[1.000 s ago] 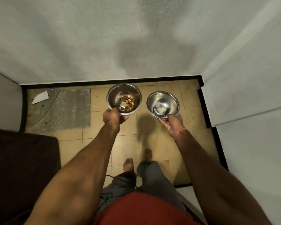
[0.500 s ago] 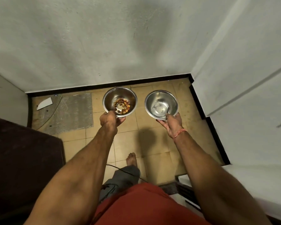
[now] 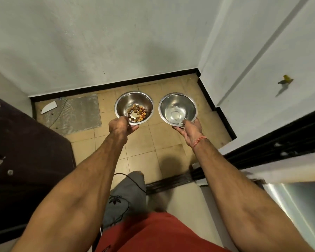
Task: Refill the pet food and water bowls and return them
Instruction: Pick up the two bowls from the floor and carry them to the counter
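I hold two steel bowls out in front of me above a tiled floor corner. The food bowl [image 3: 127,102] has several brown and orange kibble pieces [image 3: 137,113] in its bottom; my left hand [image 3: 120,126] grips its near rim. The water bowl [image 3: 177,108] holds a little clear water; my right hand [image 3: 189,132], with a red thread at the wrist, grips its near rim from below. Both bowls are level and side by side, a small gap between them.
A grey ribbed mat [image 3: 75,113] with a white scrap [image 3: 49,107] lies on the floor at left. White walls with black skirting [image 3: 116,84] close the corner. A dark door [image 3: 25,157] stands at left, a black sliding track [image 3: 273,148] at right.
The view has shifted back and to the right, showing the door track and threshold. Both hands still hold the bowls in the same grip, now a little farther from the wall.
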